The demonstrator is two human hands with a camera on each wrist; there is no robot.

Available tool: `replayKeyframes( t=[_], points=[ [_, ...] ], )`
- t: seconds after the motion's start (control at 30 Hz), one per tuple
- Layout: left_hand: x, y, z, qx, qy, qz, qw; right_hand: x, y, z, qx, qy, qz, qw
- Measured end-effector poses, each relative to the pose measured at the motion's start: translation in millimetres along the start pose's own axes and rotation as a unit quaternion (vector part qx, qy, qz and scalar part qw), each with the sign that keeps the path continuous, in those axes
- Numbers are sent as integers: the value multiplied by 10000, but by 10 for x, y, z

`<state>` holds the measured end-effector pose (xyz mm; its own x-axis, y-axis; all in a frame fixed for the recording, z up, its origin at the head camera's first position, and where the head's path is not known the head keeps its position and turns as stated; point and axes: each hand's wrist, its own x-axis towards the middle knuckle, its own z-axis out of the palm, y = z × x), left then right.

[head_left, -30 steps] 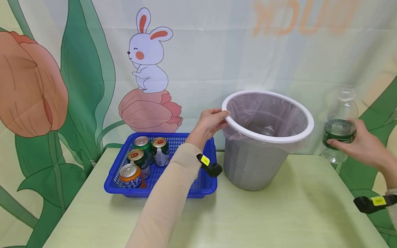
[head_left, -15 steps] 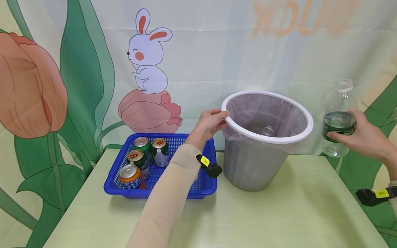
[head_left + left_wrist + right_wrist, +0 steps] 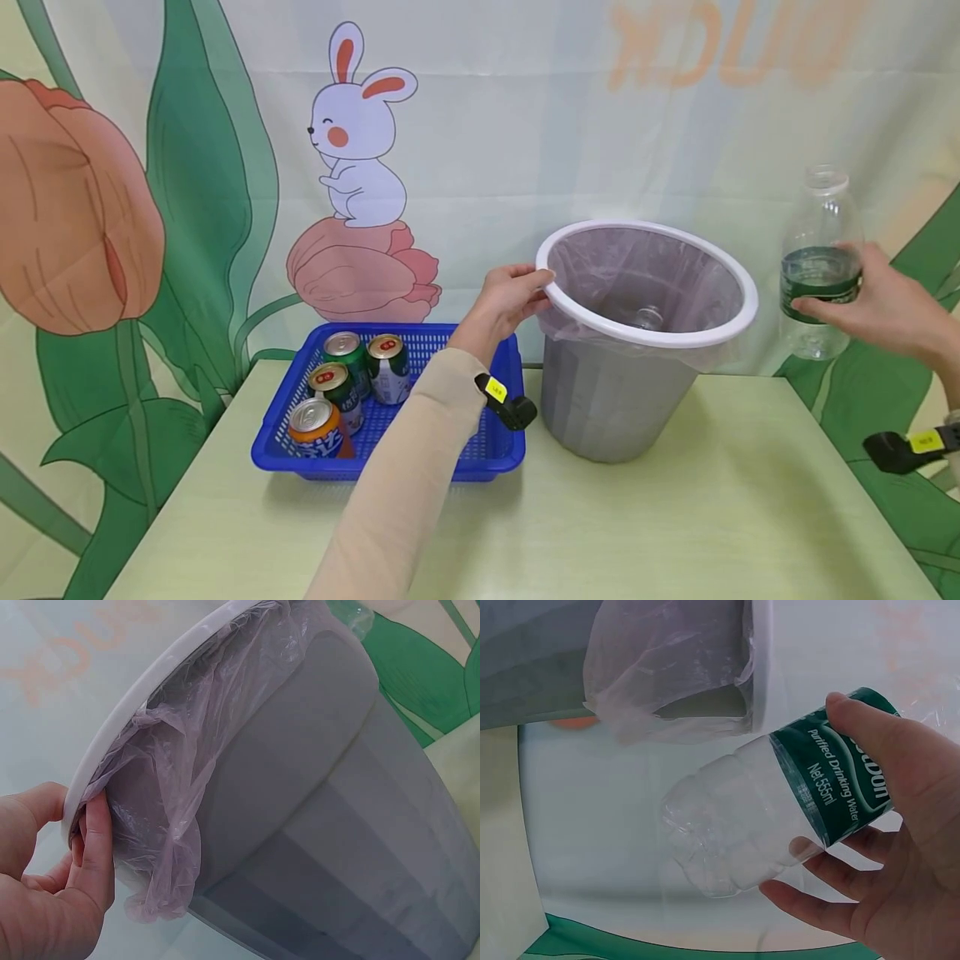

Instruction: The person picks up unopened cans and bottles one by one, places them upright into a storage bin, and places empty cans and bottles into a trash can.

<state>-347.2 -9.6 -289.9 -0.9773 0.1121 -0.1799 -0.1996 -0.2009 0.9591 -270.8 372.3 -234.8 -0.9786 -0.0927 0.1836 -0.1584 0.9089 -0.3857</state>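
Note:
A grey trash can (image 3: 607, 400) with a white rim stands on the table, leaning slightly to the right. My left hand (image 3: 504, 304) pinches its rim at the left side, thumb above and fingers below, as the left wrist view also shows. A thin pinkish plastic liner (image 3: 180, 825) hangs over the edge. Inside the can the neck of a clear bottle (image 3: 647, 317) shows. Right of the can, my right hand (image 3: 885, 304) grips a clear plastic water bottle (image 3: 727, 825) around its green label. That bottle is uncapped, nearly upright and off the table.
A blue plastic basket (image 3: 480, 477) sits left of the can, holding several drink cans, among them an orange can (image 3: 317, 427). My left forearm crosses over the basket's right part. Behind the pale green table (image 3: 675, 533) hangs a printed cloth (image 3: 487, 167) with a rabbit and tulips.
My right hand has lifted the water bottle steadily upward, with a slight shift to the left. The left hand, trash can and basket have stayed where they were.

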Motion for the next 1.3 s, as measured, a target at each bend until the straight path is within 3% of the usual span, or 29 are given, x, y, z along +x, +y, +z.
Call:
replayKeyframes(
  t=[0.27,0.63,1.3],
  points=[
    [8,0,1,-36,-5,-19,10000,78,-104,-96,-68,6,-22,10000],
    [-4,-1,1,6,3,-2,10000,220,-274,-230,120,97,-471,9988],
    [1,-4,0,-30,24,-54,10000,393,-525,-400,-52,95,-958,9953]
  ],
)
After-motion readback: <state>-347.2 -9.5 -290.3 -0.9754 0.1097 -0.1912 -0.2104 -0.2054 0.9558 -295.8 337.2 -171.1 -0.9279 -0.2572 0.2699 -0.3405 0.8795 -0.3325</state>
